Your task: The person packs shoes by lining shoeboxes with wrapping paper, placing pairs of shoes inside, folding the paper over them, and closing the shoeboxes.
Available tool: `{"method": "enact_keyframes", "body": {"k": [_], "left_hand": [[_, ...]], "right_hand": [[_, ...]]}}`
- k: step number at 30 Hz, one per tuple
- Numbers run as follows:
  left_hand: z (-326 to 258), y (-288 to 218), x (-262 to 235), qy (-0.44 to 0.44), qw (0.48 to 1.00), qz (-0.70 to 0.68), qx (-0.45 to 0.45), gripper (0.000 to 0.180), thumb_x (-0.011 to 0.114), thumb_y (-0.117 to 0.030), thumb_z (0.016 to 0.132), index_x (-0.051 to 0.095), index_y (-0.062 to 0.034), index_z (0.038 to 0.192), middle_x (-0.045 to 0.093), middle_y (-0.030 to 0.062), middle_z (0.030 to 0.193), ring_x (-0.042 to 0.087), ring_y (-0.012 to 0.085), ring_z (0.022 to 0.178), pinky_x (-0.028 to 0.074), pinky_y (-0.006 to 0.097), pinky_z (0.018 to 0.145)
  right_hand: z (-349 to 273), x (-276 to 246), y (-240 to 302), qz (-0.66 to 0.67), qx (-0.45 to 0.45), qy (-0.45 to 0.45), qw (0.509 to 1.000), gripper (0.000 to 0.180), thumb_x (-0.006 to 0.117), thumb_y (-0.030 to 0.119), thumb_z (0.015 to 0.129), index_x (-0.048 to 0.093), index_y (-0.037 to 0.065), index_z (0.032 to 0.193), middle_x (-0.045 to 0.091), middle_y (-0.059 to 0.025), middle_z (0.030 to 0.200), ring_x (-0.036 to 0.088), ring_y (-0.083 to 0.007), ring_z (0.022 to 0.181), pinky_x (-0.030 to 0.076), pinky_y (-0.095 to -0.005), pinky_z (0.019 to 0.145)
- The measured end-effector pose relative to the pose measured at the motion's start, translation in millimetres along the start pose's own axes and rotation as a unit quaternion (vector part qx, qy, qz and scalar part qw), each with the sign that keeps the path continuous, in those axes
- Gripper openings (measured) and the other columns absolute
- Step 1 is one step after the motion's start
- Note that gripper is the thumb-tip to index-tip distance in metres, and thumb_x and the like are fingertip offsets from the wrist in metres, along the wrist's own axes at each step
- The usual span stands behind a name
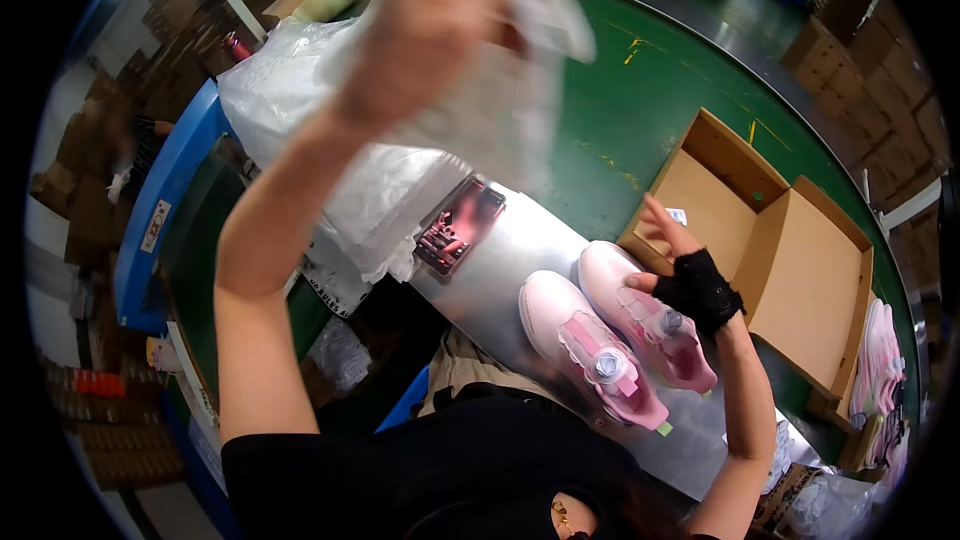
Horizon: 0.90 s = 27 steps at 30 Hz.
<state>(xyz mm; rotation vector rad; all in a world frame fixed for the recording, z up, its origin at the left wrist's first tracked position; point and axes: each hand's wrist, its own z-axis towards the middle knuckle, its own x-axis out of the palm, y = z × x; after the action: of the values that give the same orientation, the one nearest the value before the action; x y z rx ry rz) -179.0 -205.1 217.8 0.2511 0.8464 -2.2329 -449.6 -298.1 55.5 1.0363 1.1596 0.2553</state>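
High at the top of the view, my left hand [440, 15] is smeared by motion. It grips a thin whitish sheet [490, 115] that hangs down and blurs; whether it is paper or plastic I cannot tell. My right hand [690, 275], in a black fingerless glove, has its fingers spread and looks free of any load. It hovers over the right shoe and the near side of a brown shoebox [810, 290], whose lid is folded back. A pair of pink-and-white sneakers, the left shoe [570, 325] and the right shoe [625, 290], stands on the metal table with wadding in their openings.
A phone [460, 225] with a lit screen lies on the metal table [535, 240]. Large white plastic bags [290, 80] are heaped to the left, beside a blue-edged conveyor [150, 210]. More pink shoes [878, 360] sit at far right. Stacked cartons [850, 60] stand beyond the green surface.
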Motion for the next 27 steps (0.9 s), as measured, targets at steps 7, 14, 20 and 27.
{"method": "enact_keyframes", "body": {"k": [7,14,20,27], "left_hand": [[16.6,-44.0,177.5,0.183,0.958,-0.215,-0.057,0.027,0.051,-0.019,0.087,0.047,0.0061,0.094,0.056,0.0154,0.081,0.059,0.0199,0.07,0.049,0.03,0.059],[-18.1,35.8,222.7,0.228,0.935,0.201,0.185,0.054,0.049,-0.044,0.081,0.045,-0.0052,0.117,0.041,0.0216,0.118,0.032,0.0348,0.119,0.022,0.056,0.093],[-68.6,117.9,215.4,0.305,0.897,0.318,0.02,0.059,0.044,-0.05,0.082,0.039,-0.0102,0.125,0.034,0.0188,0.129,0.025,0.0339,0.124,0.018,0.057,0.095],[-112.6,210.1,217.3,0.147,0.839,0.032,-0.524,0.096,0.062,-0.06,0.063,0.034,0.0115,0.121,0.049,0.0226,0.115,0.052,0.0311,0.102,0.043,0.046,0.083]], "right_hand": [[-4.1,-25.7,21.2,0.272,0.021,-0.409,0.871,0.028,0.059,0.022,0.079,0.052,0.004,0.099,0.054,0.0006,0.076,0.048,-0.008,0.065,0.04,-0.023,0.058],[-188.1,-151.1,-147.1,0.294,0.185,-0.695,0.63,0.037,0.068,0.025,0.067,0.056,0.01,0.099,0.057,-0.0008,0.088,0.056,-0.0142,0.074,0.048,-0.0243,0.053],[-366.3,-199.9,-189.0,0.268,0.262,-0.772,0.514,0.045,0.069,0.023,0.067,0.052,0.006,0.106,0.056,-0.007,0.092,0.053,-0.0191,0.076,0.046,-0.03,0.062],[-443.8,-188.0,-204.0,-0.083,0.431,-0.739,0.511,0.066,0.069,0.021,0.067,0.037,0.011,0.124,0.048,-0.0124,0.107,0.048,-0.0238,0.09,0.042,-0.0317,0.072]]}}
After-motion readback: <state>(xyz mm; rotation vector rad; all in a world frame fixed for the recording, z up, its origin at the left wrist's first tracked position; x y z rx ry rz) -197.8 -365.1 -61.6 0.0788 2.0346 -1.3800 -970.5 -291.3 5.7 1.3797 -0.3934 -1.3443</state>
